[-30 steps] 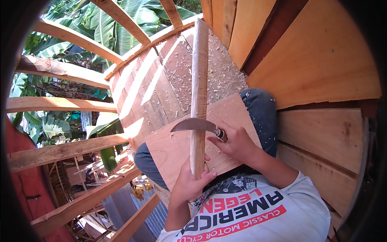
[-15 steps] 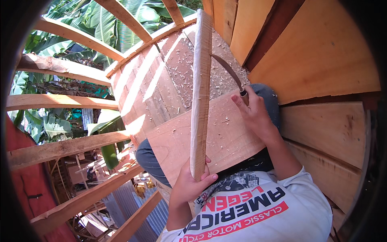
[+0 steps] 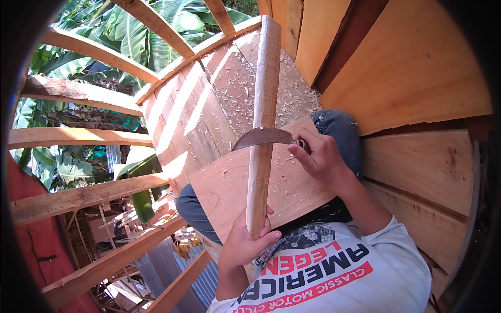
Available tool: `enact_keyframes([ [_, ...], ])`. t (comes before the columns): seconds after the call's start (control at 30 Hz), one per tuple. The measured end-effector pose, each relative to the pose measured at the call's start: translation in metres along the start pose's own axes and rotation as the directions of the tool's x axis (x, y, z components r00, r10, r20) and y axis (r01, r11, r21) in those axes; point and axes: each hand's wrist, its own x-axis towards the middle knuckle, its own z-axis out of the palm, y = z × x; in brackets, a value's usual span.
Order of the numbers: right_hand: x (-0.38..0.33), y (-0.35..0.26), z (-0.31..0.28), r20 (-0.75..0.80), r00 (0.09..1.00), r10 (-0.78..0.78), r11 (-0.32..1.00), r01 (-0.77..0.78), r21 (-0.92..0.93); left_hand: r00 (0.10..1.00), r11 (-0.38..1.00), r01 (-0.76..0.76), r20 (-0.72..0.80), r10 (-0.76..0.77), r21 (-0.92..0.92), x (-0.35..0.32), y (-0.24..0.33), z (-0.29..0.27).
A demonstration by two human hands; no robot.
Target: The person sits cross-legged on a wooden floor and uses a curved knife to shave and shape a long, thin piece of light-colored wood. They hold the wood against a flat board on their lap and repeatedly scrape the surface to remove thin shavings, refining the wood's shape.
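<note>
Head view: over the lap board (image 3: 222, 190), the left hand (image 3: 244, 243) grips a wooden stick (image 3: 266, 88) low down; the right hand (image 3: 324, 157) grasps a curved knife (image 3: 265, 137) across it. One face looks pared, the other probably unfinished; shavings (image 3: 238, 93) abound.

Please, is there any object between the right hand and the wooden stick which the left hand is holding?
Only the curved knife, gripped in the right hand: its blade crosses over the wooden stick. Nothing else visible stands between them.
</note>
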Motion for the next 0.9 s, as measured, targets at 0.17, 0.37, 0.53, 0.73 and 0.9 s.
enact_keyframes([
  [0.17,-0.019,-0.002,0.013,0.157,0.91,-0.384,0.921,0.39,-0.012,0.999,1.0,0.027,-0.021,-0.028,-0.015,0.003,-0.002,0.004],
  [0.37,-0.01,-0.003,0.011,0.089,0.956,-0.28,0.959,0.282,-0.009,0.999,0.998,0.039,-0.019,-0.04,-0.041,0.003,0.002,0.005],
  [0.53,0.009,0.01,0.008,-0.103,0.99,-0.097,0.992,0.089,-0.085,0.999,0.999,0.044,-0.015,-0.044,-0.004,0.005,0.005,0.0],
  [0.73,-0.002,0.002,0.01,0.07,0.951,-0.301,0.949,0.306,-0.08,0.999,0.998,0.01,-0.053,-0.007,0.057,0.004,-0.003,-0.001],
  [0.9,-0.004,-0.002,0.012,0.101,0.918,-0.384,0.92,0.389,-0.042,0.999,0.999,0.035,-0.039,-0.034,0.042,0.01,0.005,0.003],
])
